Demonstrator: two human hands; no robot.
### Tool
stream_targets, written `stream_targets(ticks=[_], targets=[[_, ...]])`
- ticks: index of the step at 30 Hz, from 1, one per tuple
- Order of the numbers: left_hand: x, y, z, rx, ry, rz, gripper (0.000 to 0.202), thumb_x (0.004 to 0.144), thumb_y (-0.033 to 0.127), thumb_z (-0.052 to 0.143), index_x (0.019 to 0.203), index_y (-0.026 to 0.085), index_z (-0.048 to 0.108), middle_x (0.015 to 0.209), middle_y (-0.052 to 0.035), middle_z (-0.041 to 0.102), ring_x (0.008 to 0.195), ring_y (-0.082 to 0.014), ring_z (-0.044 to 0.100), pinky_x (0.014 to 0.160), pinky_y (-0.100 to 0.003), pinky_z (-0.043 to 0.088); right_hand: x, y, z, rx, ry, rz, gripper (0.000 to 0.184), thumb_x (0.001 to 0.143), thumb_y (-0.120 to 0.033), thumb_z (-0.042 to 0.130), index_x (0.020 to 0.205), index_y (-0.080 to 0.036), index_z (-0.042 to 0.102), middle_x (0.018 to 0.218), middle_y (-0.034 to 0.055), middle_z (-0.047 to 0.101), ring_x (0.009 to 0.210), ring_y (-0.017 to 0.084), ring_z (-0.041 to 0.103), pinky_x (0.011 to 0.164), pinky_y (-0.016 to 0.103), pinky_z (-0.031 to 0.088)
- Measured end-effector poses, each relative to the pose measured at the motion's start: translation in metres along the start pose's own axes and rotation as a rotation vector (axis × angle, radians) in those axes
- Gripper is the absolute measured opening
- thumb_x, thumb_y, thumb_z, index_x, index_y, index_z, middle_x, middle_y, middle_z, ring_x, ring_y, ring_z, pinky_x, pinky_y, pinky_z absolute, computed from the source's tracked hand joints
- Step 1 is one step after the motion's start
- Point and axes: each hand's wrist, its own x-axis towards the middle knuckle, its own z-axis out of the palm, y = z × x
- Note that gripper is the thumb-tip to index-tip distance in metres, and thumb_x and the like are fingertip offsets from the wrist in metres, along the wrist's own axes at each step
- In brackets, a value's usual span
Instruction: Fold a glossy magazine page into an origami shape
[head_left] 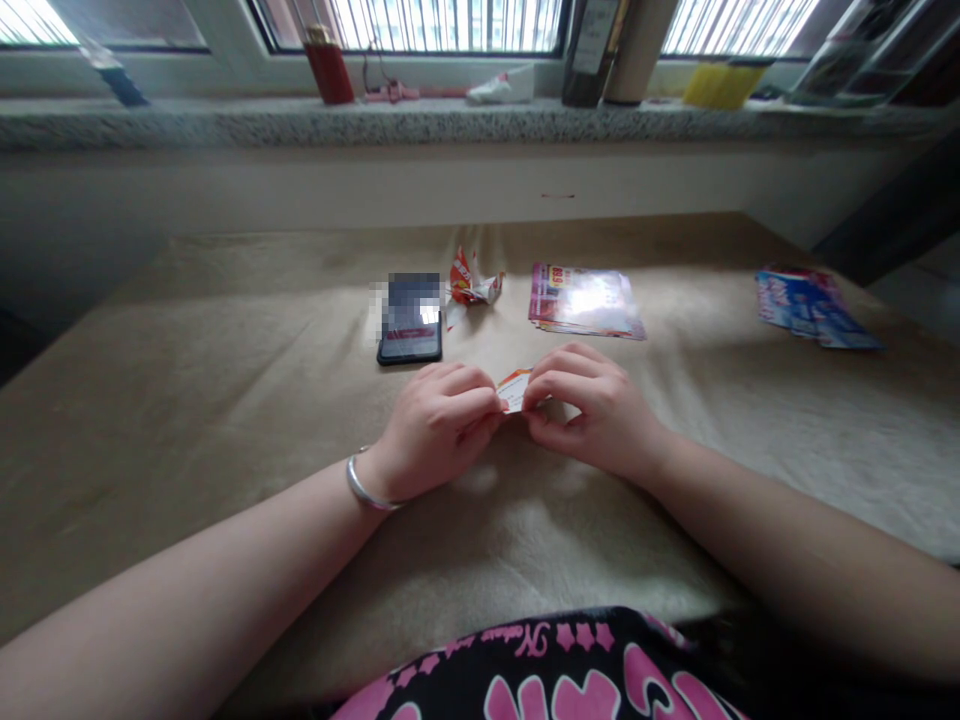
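Between my two hands is a small piece of printed paper (pixel 514 389), white with an orange edge, pinched from both sides. My left hand (pixel 442 418), with a silver bangle above it at the wrist, grips the paper's left end. On the other end, the fingertips and thumb of my right hand (pixel 589 405) are closed. Much of the paper is hidden behind my fingers. Just beyond the hands stands a folded paper figure (pixel 472 283) in red, orange and white, with pointed tips. A dark smartphone (pixel 411 335) lies to its left.
A pile of printed flyers (pixel 585 300) lies behind my right hand. Blue leaflets (pixel 814 308) are near the table's right edge. Along the back, a granite windowsill (pixel 450 125) carries a red container (pixel 328 68), bottles and a yellow item (pixel 724 85).
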Motion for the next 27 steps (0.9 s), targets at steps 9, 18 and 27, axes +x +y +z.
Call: stream_targets(ticks=[9,18,27], targets=[[-0.0014,-0.0045,-0.0003,-0.030,0.067,-0.026,0.011,0.082,0.014,0.053,0.073,0.016,0.059,0.077,-0.0036,0.060,0.069,-0.0136,0.053,0.064,-0.027,0.043,-0.0007,0.0057,-0.0030,-0.029,0.020,0.044,0.006,0.073,-0.014,0.059,0.071,-0.019,0.060,0.075,0.0030,0.063,0.075,0.017,0.055,0.069,0.030,0.046],[-0.0025,-0.0056,-0.0008,-0.025,0.093,-0.010,0.011,0.080,0.012,0.052,0.074,0.017,0.060,0.077,-0.0032,0.060,0.069,-0.0137,0.053,0.065,-0.027,0.045,-0.0010,0.0058,-0.0041,-0.082,0.022,0.012,0.006,0.074,-0.015,0.057,0.072,-0.019,0.060,0.076,0.0033,0.064,0.076,0.018,0.055,0.071,0.032,0.045],[-0.0030,-0.0065,-0.0012,-0.015,0.086,-0.024,0.012,0.081,0.012,0.051,0.076,0.017,0.061,0.078,-0.0033,0.061,0.069,-0.0133,0.053,0.065,-0.027,0.045,-0.0005,0.0063,-0.0061,-0.104,-0.005,0.027,0.006,0.076,-0.016,0.056,0.072,-0.021,0.058,0.077,0.0032,0.064,0.078,0.019,0.055,0.071,0.032,0.045]])
